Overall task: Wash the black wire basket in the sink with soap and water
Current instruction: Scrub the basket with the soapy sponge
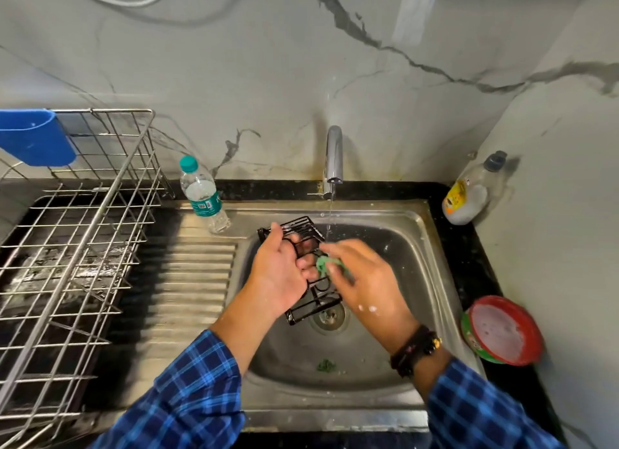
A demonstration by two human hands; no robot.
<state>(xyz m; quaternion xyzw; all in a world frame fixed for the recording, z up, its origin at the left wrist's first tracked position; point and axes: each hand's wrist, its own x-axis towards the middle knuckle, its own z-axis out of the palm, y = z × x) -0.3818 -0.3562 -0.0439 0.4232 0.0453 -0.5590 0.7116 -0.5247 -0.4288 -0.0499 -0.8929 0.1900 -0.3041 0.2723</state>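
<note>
water bottle (201, 194) label unreadable. your left hand (278, 274) clamps the black wire basket (303, 227), long axis toward the tap (335, 154); your right hand (365, 277) pinches a green scrubber (323, 264).

A home kitchen, at the washing-up spot. The fingers (338, 247) work inside a steel sink (432, 281), its ribbed drainboard (197, 281) to their left and a running tap (334, 157) just beyond them. A wire dish rack (83, 231) stands farther left. To their right, a detergent bottle (472, 190) and a round soap tub (502, 331) sit on the black worktop (469, 247), below marble-look walls (268, 63).
</note>
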